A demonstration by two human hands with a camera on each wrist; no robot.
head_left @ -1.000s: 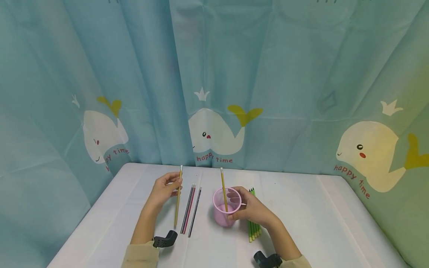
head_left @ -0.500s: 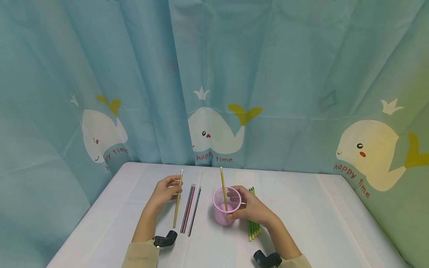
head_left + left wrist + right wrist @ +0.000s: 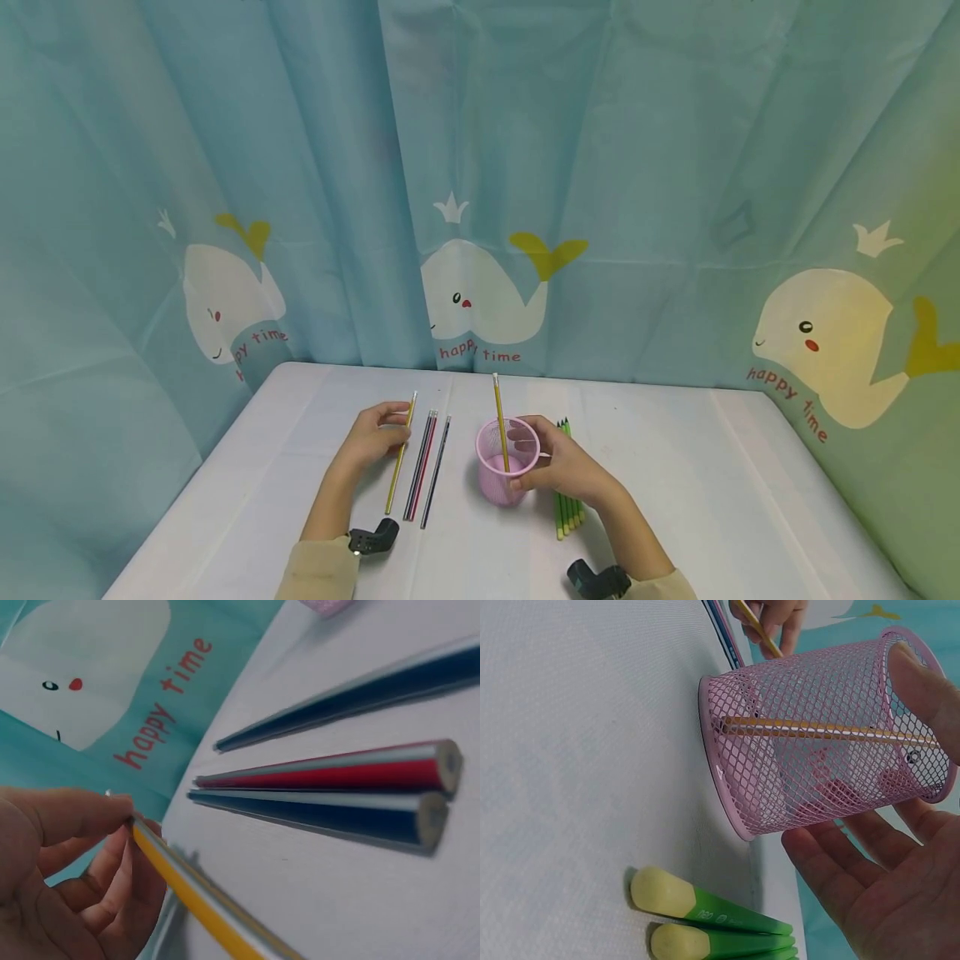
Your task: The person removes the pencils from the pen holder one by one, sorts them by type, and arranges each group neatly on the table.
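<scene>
My left hand (image 3: pixel 373 439) pinches a yellow-and-silver pencil (image 3: pixel 195 896) between thumb and fingertips. This pencil slants close above the table, left of a dark blue pencil (image 3: pixel 315 817), a red pencil (image 3: pixel 322 774) beside it and another dark blue pencil (image 3: pixel 360 690) set a little apart. My right hand (image 3: pixel 562 467) holds a pink mesh pencil cup (image 3: pixel 810 735), thumb over the rim and fingers at its far side. Inside the cup leans one yellow pencil (image 3: pixel 498 407), its upper end above the rim. The cup stands upright on the table.
Several green pencils (image 3: pixel 735 911) with pale yellow ends lie together right of the cup, partly beneath my right forearm. A white cloth covers the table (image 3: pixel 690 500). Behind its far edge hangs a blue-green whale-print curtain (image 3: pixel 660 325).
The left hand has come slightly nearer and lower, and the pencil's far end has swung down and to the right. The right hand and the cup have stayed in place.
</scene>
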